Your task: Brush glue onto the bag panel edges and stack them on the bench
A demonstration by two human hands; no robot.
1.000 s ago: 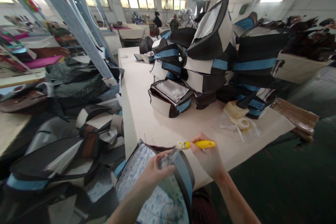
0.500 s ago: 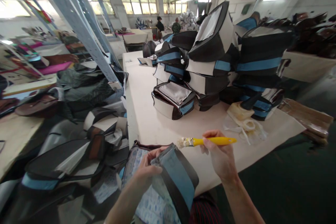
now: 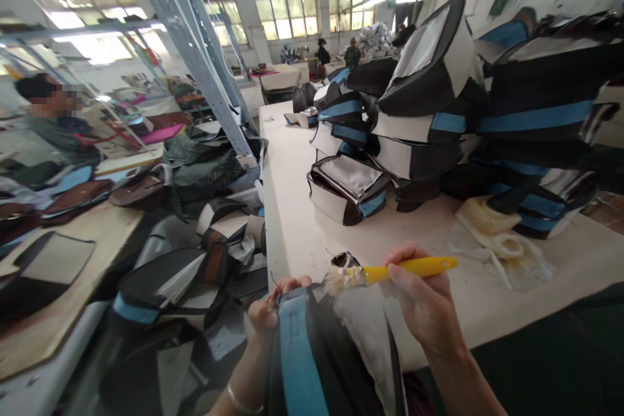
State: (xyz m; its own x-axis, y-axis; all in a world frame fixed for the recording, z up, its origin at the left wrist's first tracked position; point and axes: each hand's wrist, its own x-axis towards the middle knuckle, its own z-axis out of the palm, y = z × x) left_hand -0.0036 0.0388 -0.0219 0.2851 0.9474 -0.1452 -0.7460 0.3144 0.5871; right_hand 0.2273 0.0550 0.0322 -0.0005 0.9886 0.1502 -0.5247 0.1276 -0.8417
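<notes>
My left hand point(image 3: 271, 309) grips the top edge of a black bag piece with a blue stripe point(image 3: 298, 364), held upright in front of me. My right hand point(image 3: 422, 302) is closed on a yellow-handled brush point(image 3: 390, 270). The brush's pale bristles touch the piece's upper edge just right of my left fingers. A light lining panel shows on the piece's right side. Both hands are at the near edge of the cream table point(image 3: 302, 234).
Stacks of black, white and blue bag pieces point(image 3: 419, 123) fill the table's right side, with a pale glue-smeared pot point(image 3: 492, 227) beside them. More pieces lie heaped at left below a grey steel rack point(image 3: 195, 45). A person sits at far left; others work far back.
The bag piece has been turned, so its black and blue outside faces me instead of the printed lining. The brush has come back to its top edge. The view swung left and up.
</notes>
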